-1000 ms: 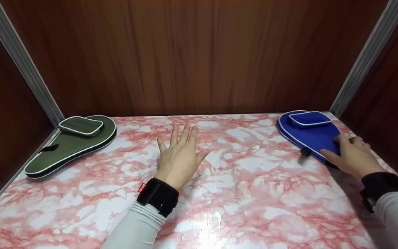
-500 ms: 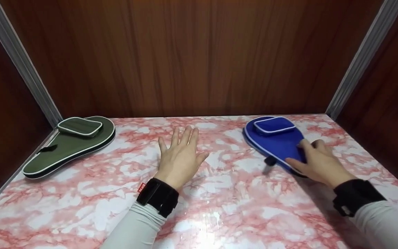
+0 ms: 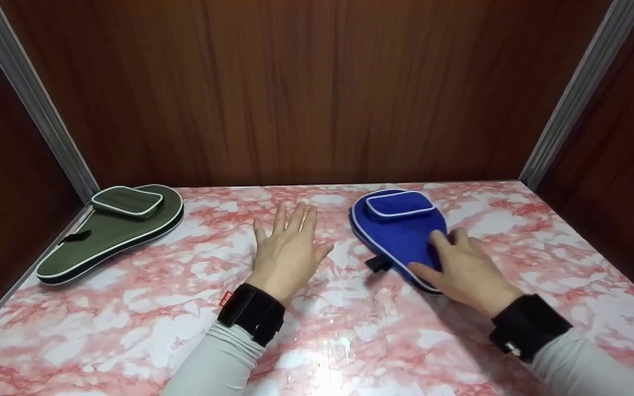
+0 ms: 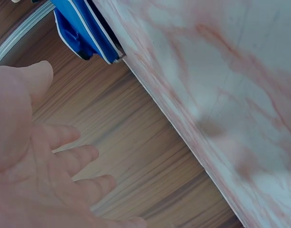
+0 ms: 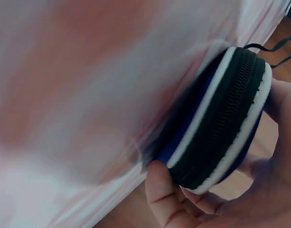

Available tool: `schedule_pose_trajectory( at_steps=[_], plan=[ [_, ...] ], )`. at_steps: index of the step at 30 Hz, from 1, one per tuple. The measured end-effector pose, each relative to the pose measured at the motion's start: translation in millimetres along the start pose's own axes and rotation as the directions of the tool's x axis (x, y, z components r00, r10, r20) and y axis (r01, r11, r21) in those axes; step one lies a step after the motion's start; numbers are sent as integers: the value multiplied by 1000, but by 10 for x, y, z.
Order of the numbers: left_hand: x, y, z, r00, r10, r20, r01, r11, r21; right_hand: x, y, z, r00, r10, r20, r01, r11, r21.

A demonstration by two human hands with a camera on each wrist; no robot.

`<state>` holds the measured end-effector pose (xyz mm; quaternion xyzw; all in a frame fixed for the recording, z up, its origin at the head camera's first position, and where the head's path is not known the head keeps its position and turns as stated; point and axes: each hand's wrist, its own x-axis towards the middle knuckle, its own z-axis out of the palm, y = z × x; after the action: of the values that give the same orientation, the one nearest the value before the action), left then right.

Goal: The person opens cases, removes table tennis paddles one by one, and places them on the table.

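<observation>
A blue table tennis paddle case (image 3: 391, 236) with white piping and a small front pocket lies right of centre in the head view. My right hand (image 3: 468, 269) grips its narrow handle end, thumb on the near edge and fingers on the far one. In the right wrist view the fingers (image 5: 166, 194) wrap the edge beside a dark zipper (image 5: 230, 109). Palm down with fingers spread, my left hand (image 3: 285, 253) stays over the middle of the table and holds nothing. Its palm and the blue case's edge (image 4: 95, 31) show in the left wrist view.
A green paddle case (image 3: 124, 236) with white piping lies at the table's left edge. Wood panels (image 3: 306, 93) rise behind and at both sides, with grey metal strips (image 3: 575, 93) at the corners. The tabletop (image 3: 322, 308) has a red and white marbled pattern.
My right hand has carried the blue paddle case leftward from the table's right edge toward the middle. The left hand and the green case have hardly moved.
</observation>
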<state>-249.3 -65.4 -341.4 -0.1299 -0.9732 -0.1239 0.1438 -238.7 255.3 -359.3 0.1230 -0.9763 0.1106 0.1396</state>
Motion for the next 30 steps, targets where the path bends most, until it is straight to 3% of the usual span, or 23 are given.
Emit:
schedule_pose_trajectory(
  at_steps=[9, 18, 26, 30],
  plan=[
    [-8, -20, 13, 1000, 8, -2, -8, 1000, -17, -66, -389, 52, 997, -73, 10, 72, 996, 55],
    [10, -28, 17, 998, -18, 59, 18, 1000, -3, -150, -735, 84, 987, -156, 46, 149, 979, 140],
    [5, -4, 35, 993, -21, 120, 20, 1000, 8, -147, -830, 84, 959, -282, 36, 272, 945, 180],
    [-14, 23, 52, 986, 14, 165, -12, 1000, -8, -43, -757, 54, 942, -332, 37, 314, 918, 242]
  ],
)
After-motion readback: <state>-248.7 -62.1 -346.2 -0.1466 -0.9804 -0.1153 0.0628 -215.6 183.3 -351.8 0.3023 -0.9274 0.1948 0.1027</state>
